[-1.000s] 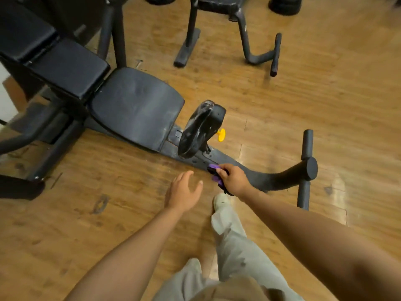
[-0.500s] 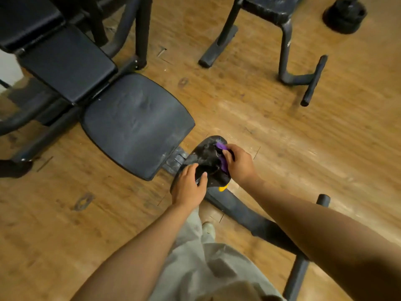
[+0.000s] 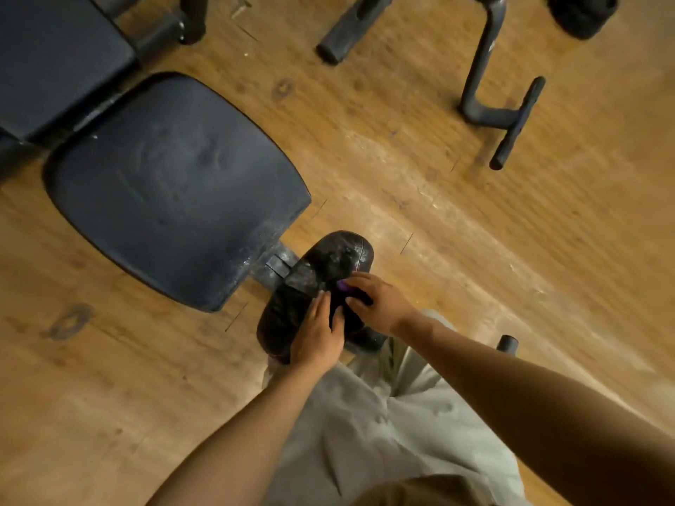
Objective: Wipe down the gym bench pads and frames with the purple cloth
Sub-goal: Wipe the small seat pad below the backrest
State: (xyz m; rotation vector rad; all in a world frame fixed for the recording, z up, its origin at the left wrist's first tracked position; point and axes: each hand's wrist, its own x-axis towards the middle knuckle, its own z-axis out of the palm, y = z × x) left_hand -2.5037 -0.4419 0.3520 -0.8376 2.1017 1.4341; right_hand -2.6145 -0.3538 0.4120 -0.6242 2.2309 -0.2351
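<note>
On the wood floor: bench w/ seat pad (image 3: 175,191) and back pad (image 3: 54,63) is seen from above; a second frame (image 3: 489,93) stands well apart, upper right
Small pad: a rounded black leg pad (image 3: 314,286) sits just beyond the narrow end of the seat pad, on the frame stub (image 3: 274,266); surface looks scuffed and dusty
Left hand: left hand (image 3: 316,337) is laid over the near side of the small pad, fingers fairly straight and pressed on it; pad is braced, not gripped
Right hand: right hand (image 3: 380,301) is curled round the purple cloth (image 3: 344,285), bunched under the fingers and held against the pad top; only a small purple patch is visible, rest is hidden
Cloth location: on the small pad, between both hands, touching the pad
Handling (judged): cloth is prob. light, soft, limp; best kept wadded in the palm so a flat face is presented; vinyl pad is likely firm w/ some give and may swivel on its mount, hence the bracing
Step (judged): small pad is being wiped; seat pad, back pad and frame tubes appear still dusty
Risk (judged): cloth could be dropped if grip is loosened; blur limits detail at the fingertips
</note>
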